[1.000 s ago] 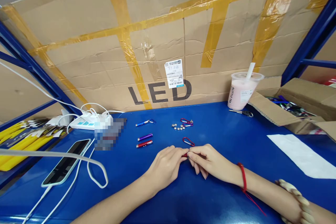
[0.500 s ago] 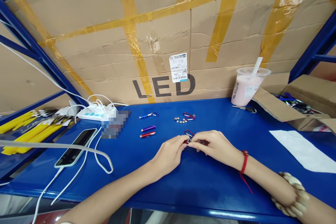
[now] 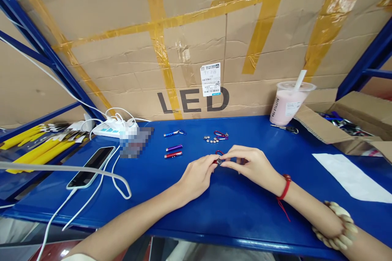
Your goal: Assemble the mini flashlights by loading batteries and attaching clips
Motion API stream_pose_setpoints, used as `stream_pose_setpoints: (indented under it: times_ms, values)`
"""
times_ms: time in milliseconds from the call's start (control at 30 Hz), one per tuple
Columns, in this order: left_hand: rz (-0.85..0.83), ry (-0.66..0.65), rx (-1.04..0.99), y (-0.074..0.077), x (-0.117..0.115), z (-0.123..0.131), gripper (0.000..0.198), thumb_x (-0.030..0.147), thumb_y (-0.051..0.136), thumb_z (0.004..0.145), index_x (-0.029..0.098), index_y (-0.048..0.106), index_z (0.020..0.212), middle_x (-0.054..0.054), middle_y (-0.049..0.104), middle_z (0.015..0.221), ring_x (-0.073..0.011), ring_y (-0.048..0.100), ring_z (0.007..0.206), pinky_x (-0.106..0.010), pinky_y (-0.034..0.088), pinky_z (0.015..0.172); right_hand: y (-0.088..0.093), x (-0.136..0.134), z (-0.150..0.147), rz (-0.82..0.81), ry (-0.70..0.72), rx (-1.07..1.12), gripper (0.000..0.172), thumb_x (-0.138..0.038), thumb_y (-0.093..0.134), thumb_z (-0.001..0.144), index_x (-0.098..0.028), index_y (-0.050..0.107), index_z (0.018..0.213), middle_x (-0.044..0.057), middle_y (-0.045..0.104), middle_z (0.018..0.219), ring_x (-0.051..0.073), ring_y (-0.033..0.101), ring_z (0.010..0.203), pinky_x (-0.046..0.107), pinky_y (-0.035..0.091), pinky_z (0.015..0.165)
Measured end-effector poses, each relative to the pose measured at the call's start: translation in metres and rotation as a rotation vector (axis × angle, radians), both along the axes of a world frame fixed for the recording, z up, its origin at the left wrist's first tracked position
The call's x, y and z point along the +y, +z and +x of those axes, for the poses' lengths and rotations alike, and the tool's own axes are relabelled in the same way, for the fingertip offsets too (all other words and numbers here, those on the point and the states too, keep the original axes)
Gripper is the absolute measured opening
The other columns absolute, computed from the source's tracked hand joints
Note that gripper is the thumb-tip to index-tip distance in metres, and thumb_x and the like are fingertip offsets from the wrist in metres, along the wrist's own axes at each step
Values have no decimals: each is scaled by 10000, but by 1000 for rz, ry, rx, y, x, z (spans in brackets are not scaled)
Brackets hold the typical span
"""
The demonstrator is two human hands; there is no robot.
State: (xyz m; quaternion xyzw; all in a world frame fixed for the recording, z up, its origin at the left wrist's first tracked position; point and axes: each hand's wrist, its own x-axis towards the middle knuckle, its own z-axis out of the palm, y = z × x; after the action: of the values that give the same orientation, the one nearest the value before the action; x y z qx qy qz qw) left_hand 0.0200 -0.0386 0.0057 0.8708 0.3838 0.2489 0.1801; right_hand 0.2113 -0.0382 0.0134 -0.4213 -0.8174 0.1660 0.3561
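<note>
My left hand [image 3: 197, 175] is closed round a small red keychain flashlight [image 3: 215, 162], mostly hidden by the fingers. At its dark metal end [image 3: 219, 161], the thumb and fingertips of my right hand [image 3: 249, 167] pinch. A red carabiner [image 3: 219, 152] shows just behind the fingertips; whether it is attached to the held piece I cannot tell. Farther back lie several silver button cells [image 3: 211, 140] beside another red carabiner [image 3: 220, 133]. Left of these rest a blue flashlight with a clip [image 3: 171, 134], a purple tube [image 3: 174, 147] and a red tube [image 3: 173, 154].
A pink drink cup [image 3: 288, 104] stands at the back right by keys [image 3: 284, 129] and an open carton [image 3: 361, 118]. White paper [image 3: 349, 175] lies right. At left are a phone [image 3: 91, 167], cables and a power strip [image 3: 110, 128]. A large cardboard box [image 3: 196, 40] backs the blue table.
The view has shifted slightly. Both hands stay together at the red flashlight; the right fingers have parted a little behind their tips, and more of the dark end shows.
</note>
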Motion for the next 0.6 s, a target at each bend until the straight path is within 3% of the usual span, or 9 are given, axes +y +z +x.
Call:
stream_pose_setpoints:
  times_ms: [267, 600]
  values:
    - [61, -13, 131, -2, 1, 0, 237, 177, 313, 912, 195, 503, 1053, -25, 631, 857, -164, 606, 778, -272, 470, 724, -1, 0, 1, -96, -2, 31, 351, -504, 531, 789, -210, 721, 815, 38, 663, 782, 91, 529, 500, 220, 415, 494]
    - [-17, -44, 92, -2, 4, -1, 255, 217, 290, 929, 209, 491, 1087, -37, 611, 970, -157, 583, 873, -269, 468, 774, -1, 0, 2, -20, -50, -72, 317, -496, 512, 807, -251, 713, 796, 12, 674, 776, 109, 571, 581, 215, 406, 532]
